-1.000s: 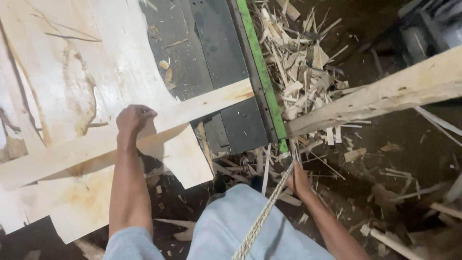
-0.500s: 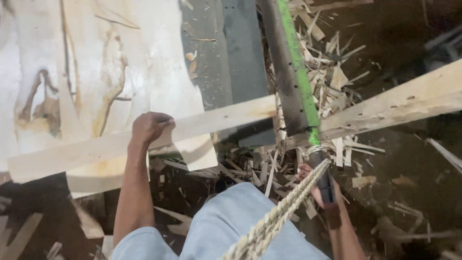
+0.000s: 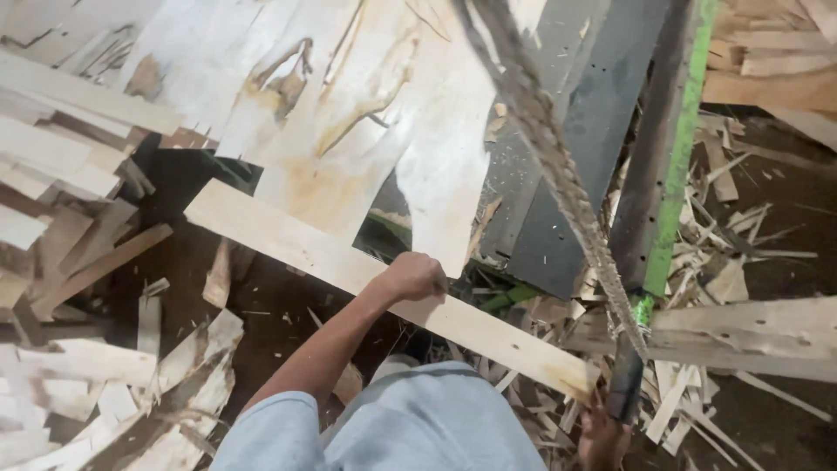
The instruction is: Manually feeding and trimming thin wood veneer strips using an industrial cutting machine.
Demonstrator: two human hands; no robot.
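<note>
My left hand (image 3: 415,276) is closed over a long pale wooden strip (image 3: 288,242). The strip runs diagonally from the upper left down to a cut end at the lower right. My right hand (image 3: 602,439) shows only partly at the bottom edge, its fingers wrapped around the lower end of a dark lever (image 3: 624,391). A frayed rope (image 3: 558,174) comes down from the top centre to that lever. Beside the lever stands a green-edged metal blade bar (image 3: 676,166). A second wooden piece (image 3: 750,336) lies to the right of the bar, apart from my strip.
Wide veneer sheets (image 3: 349,105) cover the dark machine bed (image 3: 567,201) above my hand. Stacked strips and offcuts (image 3: 61,157) pile up at the left. Wood scraps (image 3: 724,235) litter the dark floor at the right and around my legs.
The strip no longer spans the blade bar. Its right part now lies as a separate piece beyond the bar, and the left part has swung down-right in my left hand. The view has turned left.
</note>
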